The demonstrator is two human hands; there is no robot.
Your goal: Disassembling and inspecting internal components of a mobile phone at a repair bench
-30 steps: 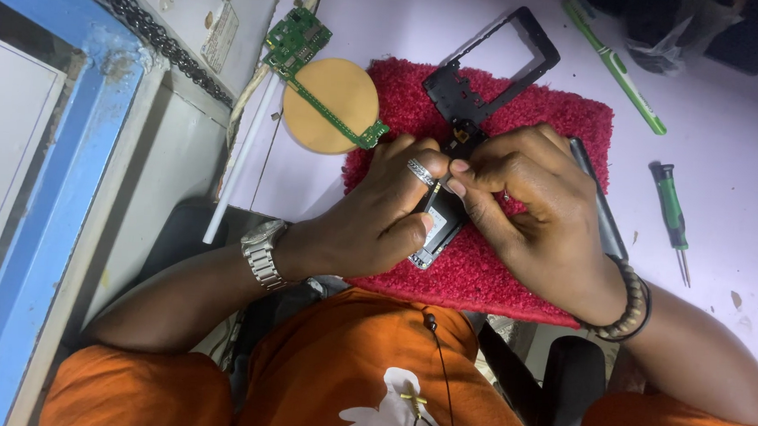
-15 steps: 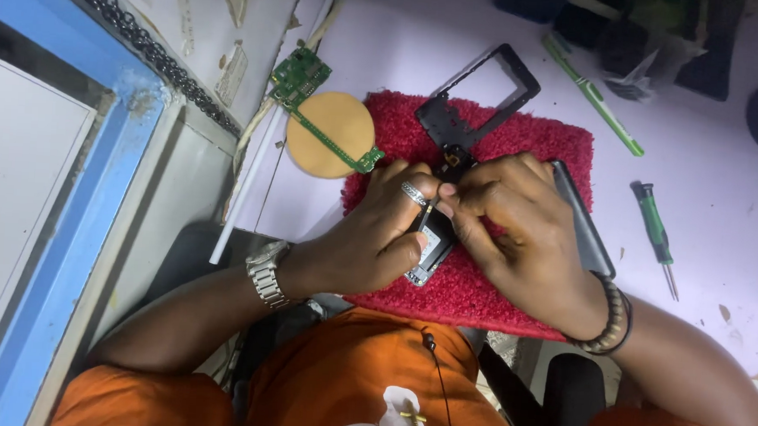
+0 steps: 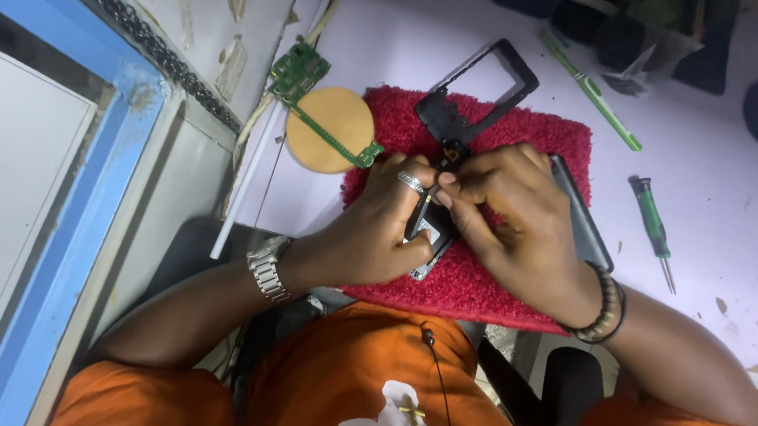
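Both of my hands work over a red fluffy mat on a pale purple table. My left hand, with a ring and a metal wristwatch, grips a small opened phone body from the left. My right hand, with dark bead bracelets on the wrist, pinches at the top of the same phone, fingertips meeting the left thumb. Most of the phone is hidden under the fingers. A black empty phone frame lies on the mat just beyond the hands. A dark flat panel lies under my right hand's outer edge.
A round tan disc with a thin green circuit strip lies left of the mat, a green circuit board beyond it. A green-handled screwdriver and a green stick tool lie to the right. Dark objects sit at the far edge. A blue frame runs along the left.
The view has shifted slightly, so the mat and hands sit a little lower and to the right. Both hands stay closed around the phone with only small finger movements.
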